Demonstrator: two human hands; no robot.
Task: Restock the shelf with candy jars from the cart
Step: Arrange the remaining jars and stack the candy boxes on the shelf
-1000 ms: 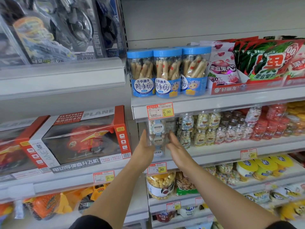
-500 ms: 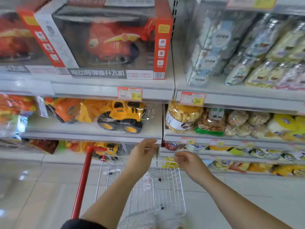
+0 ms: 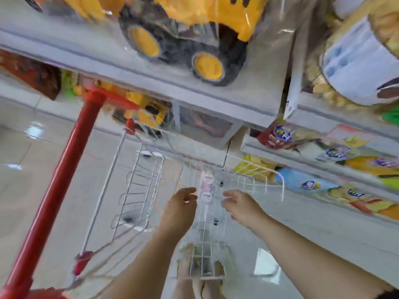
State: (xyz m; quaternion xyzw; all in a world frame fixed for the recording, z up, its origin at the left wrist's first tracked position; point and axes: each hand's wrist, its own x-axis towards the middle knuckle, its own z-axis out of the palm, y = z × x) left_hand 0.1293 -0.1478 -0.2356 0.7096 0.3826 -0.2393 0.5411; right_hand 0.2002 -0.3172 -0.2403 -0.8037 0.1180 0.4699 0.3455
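Aisle, mid-restock: the shelf (image 3: 216, 98) fills the top of your view, its grey tiers running off to the right above a pale tiled floor (image 3: 32, 190). The cart (image 3: 142, 169), white wire with a red handle (image 3: 58, 175), stands close against the lower tiers, right under you. A yellow toy truck (image 3: 185, 39) in clear wrap sits on the tier above the cart. A big tub (image 3: 356, 67) with a pale blue label stands to the truck's right, beyond the divider, and snack bags (image 3: 345, 152) line the tiers at lower right.

Your left hand (image 3: 179, 210) and right hand (image 3: 241, 206) reach down into the cart, near each other. Each grip is apart, fingers loosely bent, clamped on nothing. Between them a clear jar (image 3: 206, 186) with a pink-and-white label stands upright in the basket. Motion blur hides whether either hand touches it.

The step in hand looks to be the pick-up. To do it well, close both palms on the jar's sides rather than its top and squeeze evenly, since clear plastic is likely smooth and may slip. Lift straight up until the base clears the wire rim. Then carry it to the shelf, minding the tier edge that overhangs the cart.
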